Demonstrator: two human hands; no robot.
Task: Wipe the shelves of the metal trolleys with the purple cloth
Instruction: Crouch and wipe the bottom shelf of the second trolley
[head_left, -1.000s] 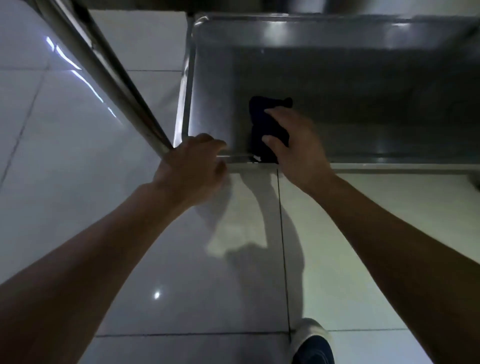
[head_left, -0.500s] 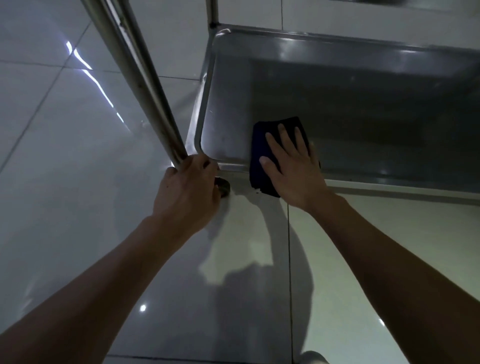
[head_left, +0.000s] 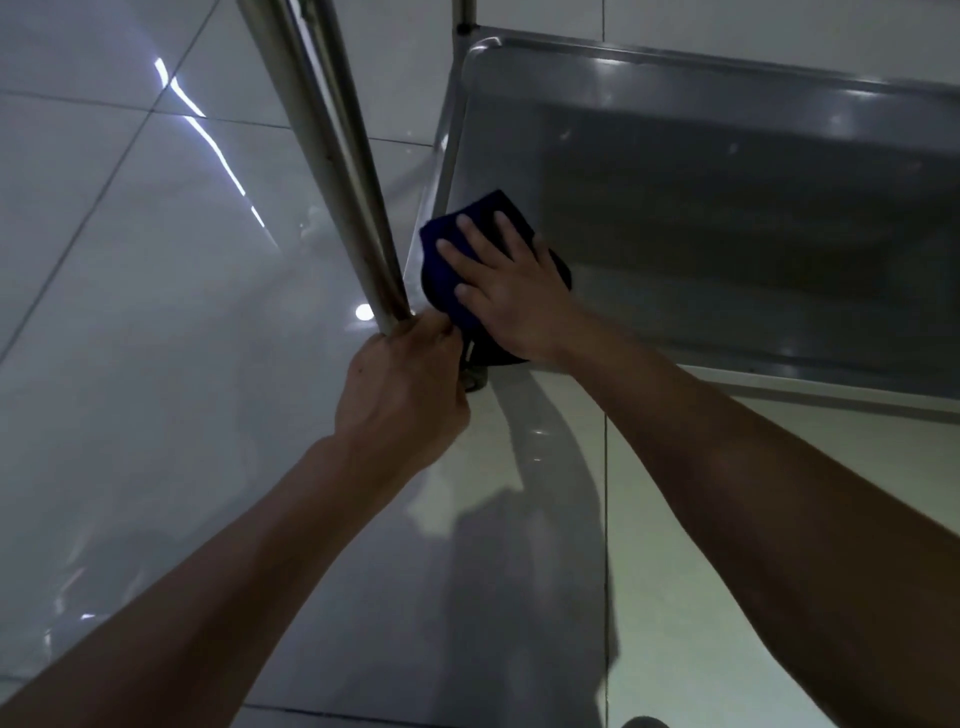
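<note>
The metal trolley's bottom shelf (head_left: 701, 208) is a shallow steel tray low over the floor. The dark purple cloth (head_left: 447, 249) lies in its near left corner and hangs over the front rim. My right hand (head_left: 509, 291) presses flat on the cloth with straight, spread fingers. My left hand (head_left: 400, 395) grips the base of the trolley's upright steel post (head_left: 337, 156) at that same corner. A small caster shows just below the corner, partly hidden by my left hand.
Glossy pale floor tiles (head_left: 130, 312) surround the trolley and reflect lights. A second upright post (head_left: 464, 13) rises at the shelf's far left corner. The tip of a shoe (head_left: 644, 722) shows at the bottom edge.
My right hand has slid the cloth left along the shelf into the near left corner. My left hand has stayed on the post. The view has tilted and moved closer.
</note>
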